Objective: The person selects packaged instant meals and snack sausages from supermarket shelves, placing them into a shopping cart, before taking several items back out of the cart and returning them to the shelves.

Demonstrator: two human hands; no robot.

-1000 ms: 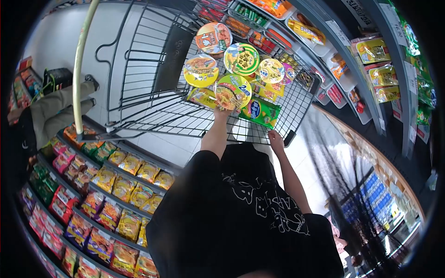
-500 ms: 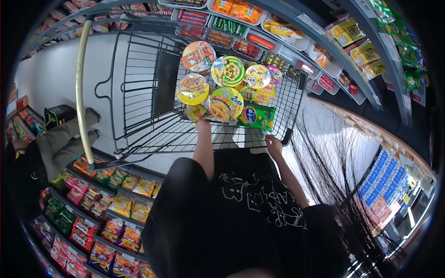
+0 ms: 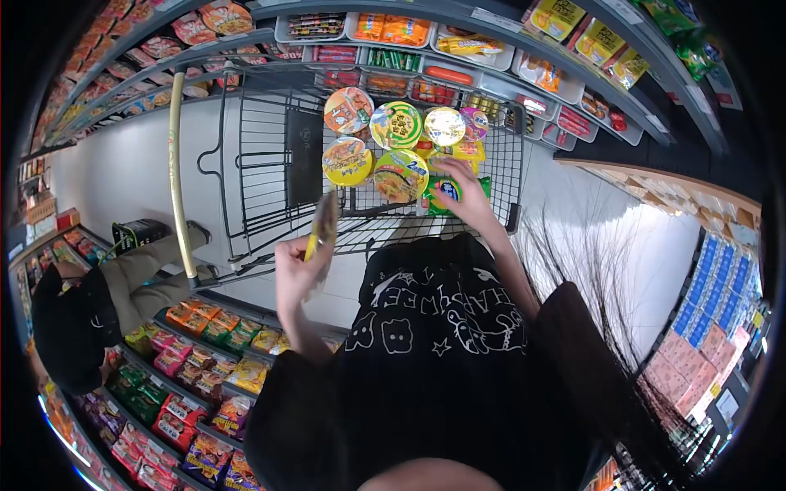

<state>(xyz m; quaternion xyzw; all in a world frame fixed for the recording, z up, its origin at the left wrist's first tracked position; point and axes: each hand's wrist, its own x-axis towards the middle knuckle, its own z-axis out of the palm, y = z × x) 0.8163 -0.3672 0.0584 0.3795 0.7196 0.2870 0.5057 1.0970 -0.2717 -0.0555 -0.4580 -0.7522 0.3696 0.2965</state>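
Observation:
My left hand (image 3: 298,274) is closed around a small yellow packet (image 3: 322,231), seen nearly edge-on, held up beside the shopping cart (image 3: 304,168). My right hand (image 3: 463,195) reaches over the cart with thumb and fingers apart, above a green packet (image 3: 481,195). I cannot tell whether it touches the packet. Next to it stands a yellow-green instant noodle cup (image 3: 401,176). Several more cups are grouped in the cart, among them an orange-lidded one (image 3: 349,110), a yellow one (image 3: 346,161) and a green-ringed one (image 3: 396,125). Yellow packets (image 3: 467,150) lie under the smaller cups.
Shelves with trays of packaged snacks (image 3: 389,30) run along the far side of the cart. Bagged snacks (image 3: 205,380) fill racks at lower left, where another person (image 3: 78,315) is close by. Stacked blue cartons (image 3: 716,282) stand at right.
My left hand has lifted the yellow packet out of the cart, toward me and leftward. My right hand has moved from the cart's near edge to over the green packet. The view has shifted.

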